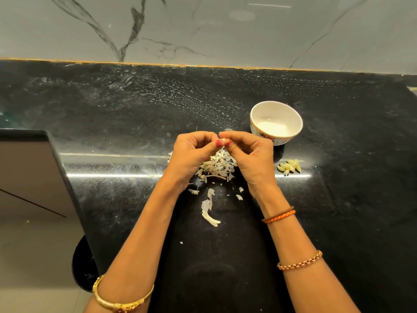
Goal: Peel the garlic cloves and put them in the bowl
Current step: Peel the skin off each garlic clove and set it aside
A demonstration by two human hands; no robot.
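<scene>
Garlic clove [223, 140], one, small and pale: pinched between the fingertips of the left hand [191, 155] and right hand [248, 158], which meet above a heap of papery garlic skins [220, 168] on the black speckled countertop [112, 105]. White bowl [276, 122], patterned outside, upright just beyond the right hand; peeled cloves [290, 167], a small cluster, lying on the counter near the bowl. Loose skin strip [209, 211] nearer the person; gold bangle [119, 299] on the left forearm, orange thread band [278, 215] and chain bracelet [300, 261] on the right.
</scene>
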